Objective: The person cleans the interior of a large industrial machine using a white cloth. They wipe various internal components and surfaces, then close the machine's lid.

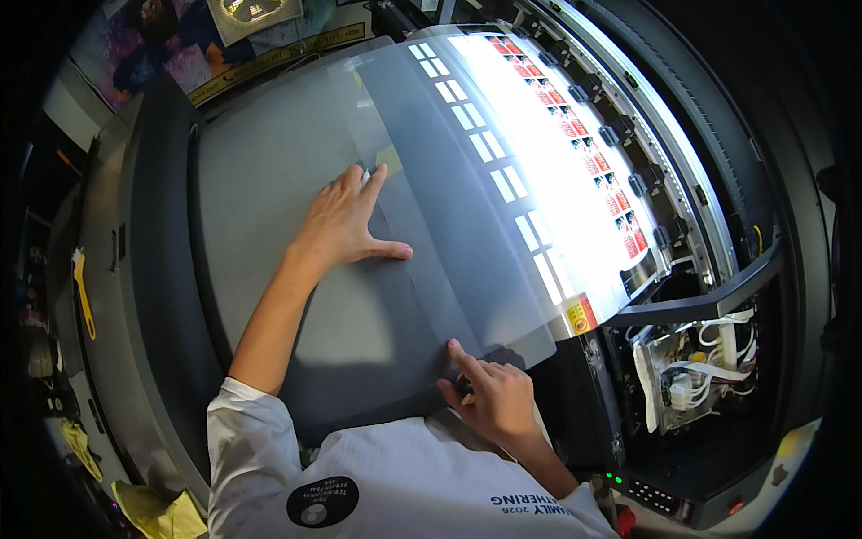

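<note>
A wide clear film (431, 182) lies over the grey curved plate (269, 155) of a large-format printer. White rectangles (508, 183) and red printed labels (609, 192) run across it. My left hand (343, 219) rests with fingers spread by the film's near edge; a small white bit (366, 177) shows between two fingers. Beside its fingertips is a pale yellow tape piece (388, 162). Lower down, my right hand (498, 397) touches the film edge with its outstretched index finger. Its other fingers are curled, and whether they hold something is hidden.
A bright light falls on the film by the printer's carriage rail (700, 195). Black clamps (608, 136) line the film's far side. Exposed wiring (700, 381) sits at right, under a dark bar (707, 303). A yellow-handled tool (83, 296) and yellow cloth (161, 512) lie left.
</note>
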